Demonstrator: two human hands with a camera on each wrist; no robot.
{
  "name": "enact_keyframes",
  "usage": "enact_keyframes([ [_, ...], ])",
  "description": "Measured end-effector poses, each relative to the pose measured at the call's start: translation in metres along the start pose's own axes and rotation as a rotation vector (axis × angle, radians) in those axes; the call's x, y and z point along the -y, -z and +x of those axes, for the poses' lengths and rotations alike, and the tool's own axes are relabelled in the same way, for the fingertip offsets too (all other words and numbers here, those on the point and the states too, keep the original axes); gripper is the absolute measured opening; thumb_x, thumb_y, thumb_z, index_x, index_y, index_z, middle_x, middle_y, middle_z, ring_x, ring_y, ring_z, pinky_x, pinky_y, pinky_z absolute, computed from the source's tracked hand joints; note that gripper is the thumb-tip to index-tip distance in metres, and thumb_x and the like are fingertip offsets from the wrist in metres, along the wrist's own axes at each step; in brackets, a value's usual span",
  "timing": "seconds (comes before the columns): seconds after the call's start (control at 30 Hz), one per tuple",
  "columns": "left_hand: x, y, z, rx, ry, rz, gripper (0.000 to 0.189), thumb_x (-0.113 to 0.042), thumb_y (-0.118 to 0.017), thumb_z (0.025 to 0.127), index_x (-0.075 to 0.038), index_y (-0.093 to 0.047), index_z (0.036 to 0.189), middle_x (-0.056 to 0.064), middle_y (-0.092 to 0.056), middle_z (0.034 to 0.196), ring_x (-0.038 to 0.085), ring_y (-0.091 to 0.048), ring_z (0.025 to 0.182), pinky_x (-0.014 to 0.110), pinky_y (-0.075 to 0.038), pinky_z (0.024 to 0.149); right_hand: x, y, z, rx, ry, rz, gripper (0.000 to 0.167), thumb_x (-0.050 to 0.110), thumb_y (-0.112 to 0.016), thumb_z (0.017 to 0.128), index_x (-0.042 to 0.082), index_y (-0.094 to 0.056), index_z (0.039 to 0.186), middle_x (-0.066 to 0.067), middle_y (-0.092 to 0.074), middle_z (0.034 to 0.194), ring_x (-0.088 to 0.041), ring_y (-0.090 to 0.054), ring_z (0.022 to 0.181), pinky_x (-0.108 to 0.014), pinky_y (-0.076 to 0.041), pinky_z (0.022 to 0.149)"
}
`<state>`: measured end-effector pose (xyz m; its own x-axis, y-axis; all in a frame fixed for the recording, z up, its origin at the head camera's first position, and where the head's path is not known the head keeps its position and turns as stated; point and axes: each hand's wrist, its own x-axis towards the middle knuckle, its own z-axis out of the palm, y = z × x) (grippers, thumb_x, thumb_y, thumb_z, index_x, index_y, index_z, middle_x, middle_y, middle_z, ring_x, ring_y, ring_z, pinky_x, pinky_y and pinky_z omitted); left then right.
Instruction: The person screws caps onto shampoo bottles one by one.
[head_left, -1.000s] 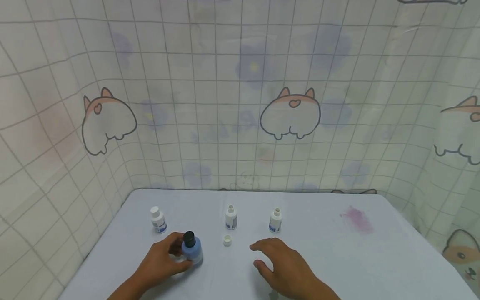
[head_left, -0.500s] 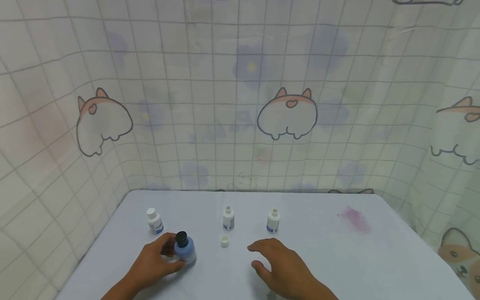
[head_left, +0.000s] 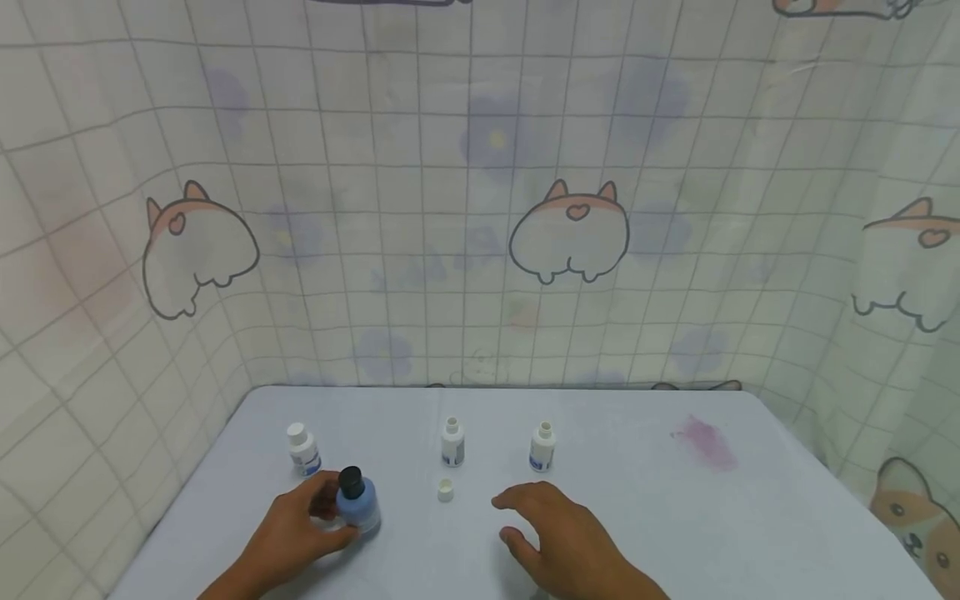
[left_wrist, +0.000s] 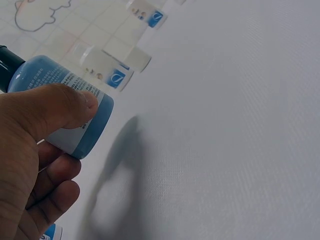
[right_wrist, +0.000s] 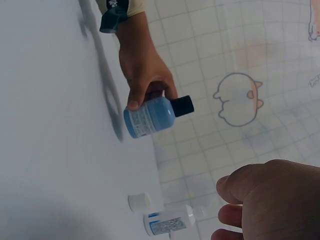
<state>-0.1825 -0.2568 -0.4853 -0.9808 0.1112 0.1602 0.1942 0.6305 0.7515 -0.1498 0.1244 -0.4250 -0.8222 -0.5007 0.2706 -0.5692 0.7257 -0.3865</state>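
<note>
My left hand [head_left: 288, 529] grips a small blue bottle [head_left: 358, 507] with a black cap and a white label. Its thumb presses the label, plain in the left wrist view, where the bottle [left_wrist: 42, 72] casts a separate shadow and looks slightly raised off the table. Over the table on the right, my right hand [head_left: 562, 533] is held with fingers loosely bent and nothing in them. Nearest to it are a loose white cap [head_left: 446, 490] and an uncapped white bottle [head_left: 542, 448]. A second uncapped white bottle [head_left: 452, 444] stands behind the loose cap.
A capped white bottle [head_left: 303, 450] stands at the left, just behind my left hand. The white table [head_left: 630, 492] bears a pink stain [head_left: 707, 443] on its right side. A curtain [head_left: 420, 250] with a grid and dog drawings hangs around the table.
My left hand has carried the blue bottle a little to the left, away from the loose cap. The right hand keeps about the same place. The head view has shifted slightly.
</note>
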Motion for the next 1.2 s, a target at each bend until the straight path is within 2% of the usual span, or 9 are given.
enact_keyframes([
  [0.37,0.007,0.002,0.001,-0.017,-0.01,-0.008,0.066,-0.026,-0.097,0.069,-0.015,-0.063,0.124,-0.002,-0.07,0.109,0.011,-0.066,0.094,0.027,-0.057,0.085,-0.002,0.002,-0.002,-0.037,0.025,-0.015,0.032,0.023,-0.073,0.096,0.024,-0.065,0.127,0.01,-0.063,0.126,-0.013,-0.061,0.116,-0.037,-0.056,0.091],
  [0.6,0.007,0.007,-0.001,-0.036,-0.002,0.011,0.067,-0.024,-0.097,0.068,-0.011,-0.062,0.124,0.0,-0.069,0.107,0.012,-0.067,0.092,0.026,-0.057,0.083,-0.002,0.001,-0.002,-0.051,0.042,-0.011,0.032,0.021,-0.073,0.096,0.022,-0.066,0.127,0.008,-0.063,0.126,-0.013,-0.062,0.115,-0.038,-0.057,0.088],
  [1.2,0.015,0.019,-0.004,-0.046,0.025,0.056,0.07,-0.03,-0.097,0.069,-0.011,-0.061,0.126,0.004,-0.069,0.112,0.013,-0.066,0.094,0.027,-0.057,0.083,0.0,0.004,-0.001,-0.024,0.032,-0.011,0.031,0.022,-0.073,0.096,0.022,-0.066,0.127,0.008,-0.063,0.127,-0.014,-0.061,0.116,-0.038,-0.057,0.089],
])
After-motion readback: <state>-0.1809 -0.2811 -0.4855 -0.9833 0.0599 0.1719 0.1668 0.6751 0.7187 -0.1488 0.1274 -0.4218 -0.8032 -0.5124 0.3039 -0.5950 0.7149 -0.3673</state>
